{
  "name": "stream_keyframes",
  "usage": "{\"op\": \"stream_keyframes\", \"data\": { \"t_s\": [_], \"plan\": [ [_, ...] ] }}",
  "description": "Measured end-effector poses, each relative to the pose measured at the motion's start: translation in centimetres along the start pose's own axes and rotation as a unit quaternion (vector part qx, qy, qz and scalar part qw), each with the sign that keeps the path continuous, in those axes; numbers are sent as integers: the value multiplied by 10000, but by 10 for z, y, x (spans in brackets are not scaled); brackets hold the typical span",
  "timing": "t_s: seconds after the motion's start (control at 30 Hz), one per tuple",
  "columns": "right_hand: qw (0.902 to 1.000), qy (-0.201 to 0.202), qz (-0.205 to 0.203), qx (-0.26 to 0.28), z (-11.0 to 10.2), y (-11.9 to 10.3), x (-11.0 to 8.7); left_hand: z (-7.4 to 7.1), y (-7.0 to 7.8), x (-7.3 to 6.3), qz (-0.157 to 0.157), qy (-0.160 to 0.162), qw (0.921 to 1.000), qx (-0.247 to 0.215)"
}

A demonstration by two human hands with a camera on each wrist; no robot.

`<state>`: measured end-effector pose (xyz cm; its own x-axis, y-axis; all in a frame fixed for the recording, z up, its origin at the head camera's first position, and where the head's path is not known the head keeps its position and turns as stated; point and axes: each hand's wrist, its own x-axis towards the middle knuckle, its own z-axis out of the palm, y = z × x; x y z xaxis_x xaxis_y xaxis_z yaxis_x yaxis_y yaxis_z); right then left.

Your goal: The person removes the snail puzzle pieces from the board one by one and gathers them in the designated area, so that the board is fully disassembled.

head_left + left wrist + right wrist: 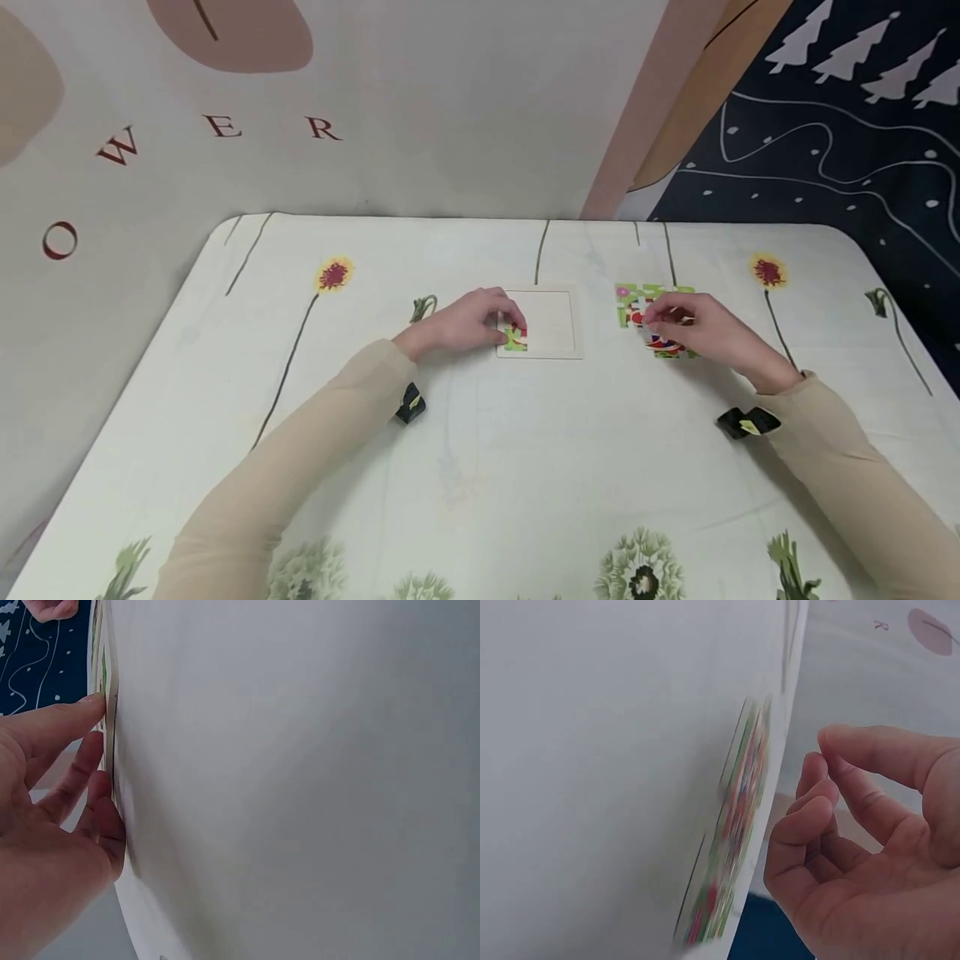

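A puzzle piece, green with red and white, lies in the lower left corner of a pale puzzle tray. My left hand is over the tray's left edge, its thumb and fingertips touching at that piece. Seen in the left wrist view, the left fingers are spread along the tray's edge. To the right of the tray lie several colourful puzzle pieces, partly hidden under my right hand. In the right wrist view, the right hand is loosely curled above the pieces with nothing between its fingertips.
A white cloth printed with flowers covers the table. Behind it rises a pale wall hanging with letters, and a dark patterned one is at the right. Small black devices sit at both wrists.
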<state>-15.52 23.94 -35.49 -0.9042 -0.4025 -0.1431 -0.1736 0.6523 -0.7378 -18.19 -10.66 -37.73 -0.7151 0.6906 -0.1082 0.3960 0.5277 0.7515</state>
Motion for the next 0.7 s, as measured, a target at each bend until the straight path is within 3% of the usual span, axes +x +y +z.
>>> {"op": "stream_keyframes", "data": {
  "t_s": [0.17, 0.33, 0.7],
  "plan": [
    [9999, -31, -105, 84, 11, -14, 11, -4, 1, -3, -103, 210, 9992, 311],
    [9990, -68, -287, 349, 20, -27, 20, -11, -4, -7, -303, 377, 9982, 343],
    [9967, -322, -519, 535, 40, -36, 37, -17, -19, -3, -245, 104, 9996, 31]
  ]
}}
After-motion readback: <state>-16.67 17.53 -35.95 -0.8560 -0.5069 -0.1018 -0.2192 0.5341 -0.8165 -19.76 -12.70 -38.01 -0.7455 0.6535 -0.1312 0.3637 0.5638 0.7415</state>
